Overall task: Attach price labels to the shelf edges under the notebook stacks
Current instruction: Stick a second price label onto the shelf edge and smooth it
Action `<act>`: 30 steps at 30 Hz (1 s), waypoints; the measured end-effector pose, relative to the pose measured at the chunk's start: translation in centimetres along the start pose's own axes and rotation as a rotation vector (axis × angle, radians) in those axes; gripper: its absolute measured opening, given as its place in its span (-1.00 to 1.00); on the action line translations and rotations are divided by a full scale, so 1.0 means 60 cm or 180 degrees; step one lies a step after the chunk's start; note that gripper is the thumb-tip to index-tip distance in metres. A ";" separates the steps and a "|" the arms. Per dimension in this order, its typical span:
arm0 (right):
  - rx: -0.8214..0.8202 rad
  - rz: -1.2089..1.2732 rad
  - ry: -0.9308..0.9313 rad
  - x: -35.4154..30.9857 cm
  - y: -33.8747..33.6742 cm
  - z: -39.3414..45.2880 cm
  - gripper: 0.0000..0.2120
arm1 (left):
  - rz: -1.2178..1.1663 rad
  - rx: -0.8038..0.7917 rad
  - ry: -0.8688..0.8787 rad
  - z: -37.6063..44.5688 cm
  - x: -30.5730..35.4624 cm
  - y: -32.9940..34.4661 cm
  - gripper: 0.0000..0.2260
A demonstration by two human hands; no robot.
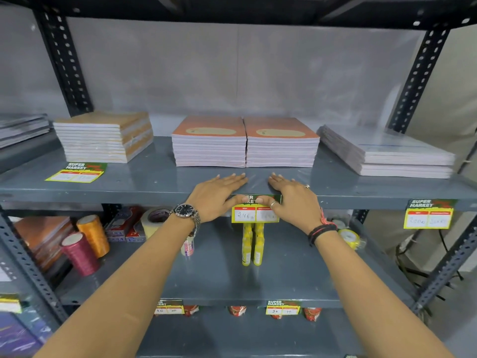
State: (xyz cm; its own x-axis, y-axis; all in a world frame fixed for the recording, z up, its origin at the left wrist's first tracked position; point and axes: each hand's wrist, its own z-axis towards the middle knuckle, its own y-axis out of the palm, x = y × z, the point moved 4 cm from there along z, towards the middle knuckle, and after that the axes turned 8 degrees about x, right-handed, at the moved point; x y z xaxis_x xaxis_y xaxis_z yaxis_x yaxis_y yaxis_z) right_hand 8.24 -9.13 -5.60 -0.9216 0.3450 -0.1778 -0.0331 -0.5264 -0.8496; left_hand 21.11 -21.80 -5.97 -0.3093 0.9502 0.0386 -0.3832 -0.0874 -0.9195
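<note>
Grey slotted-steel shelving fills the view against a pale wall, and on the middle shelf (144, 182) sit several notebook stacks. Both hands work at its front edge: the left hand (219, 196) and the right hand (291, 198) lie flat, fingers spread forward onto the shelf top, thumbs folded down over the upper band of a price label (255, 211) that hangs from the lip. Neither grip is closed around anything; each is open and pressing, the label pinned between thumbs and steel. A glossy strip, probably clear tape, seems to run over the edge between the two hands (it is hard to be sure).

Just beyond the fingertips stand the twin orange notebook stacks (245, 143), so the label sits centred beneath them. Far off to the left of the left hand, a loose price label (77, 173) lies flat on the shelf before the brown notebook stack (103, 136), not yet hung. Well to the right of the right hand, another label (428, 214) already hangs from the same edge.

To do this step well, I would judge that the thumbs should sweep outward from the middle, smoothing the tape so no bubble lifts, while the fingers press its upper half flat on the shelf top and the label's top line stays level with the lip.
</note>
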 end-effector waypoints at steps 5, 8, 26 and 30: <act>-0.0172 0.0206 0.0052 0.010 -0.003 0.003 -0.50 | -0.0216 -0.0161 0.0009 -0.001 0.001 -0.006 -0.50; -0.0332 0.0380 0.0046 0.014 -0.006 0.006 -0.53 | -0.0323 -0.0283 -0.0010 -0.002 0.001 -0.012 -0.52; 0.0454 0.0513 0.0032 0.011 0.000 -0.017 -0.37 | -0.0458 0.0293 -0.0234 0.003 -0.003 0.001 -0.40; 0.0317 0.0561 -0.0115 0.018 0.000 -0.013 -0.45 | -0.0549 0.0244 -0.0198 0.004 -0.004 -0.002 -0.42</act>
State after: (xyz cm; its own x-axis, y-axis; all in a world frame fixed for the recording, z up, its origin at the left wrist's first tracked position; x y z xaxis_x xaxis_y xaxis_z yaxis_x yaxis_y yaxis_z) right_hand 7.53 -8.15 -6.19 -0.9297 0.2135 -0.3000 0.0937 -0.6509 -0.7533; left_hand 21.01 -22.10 -5.77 -0.2858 0.9329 0.2193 -0.4995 0.0502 -0.8648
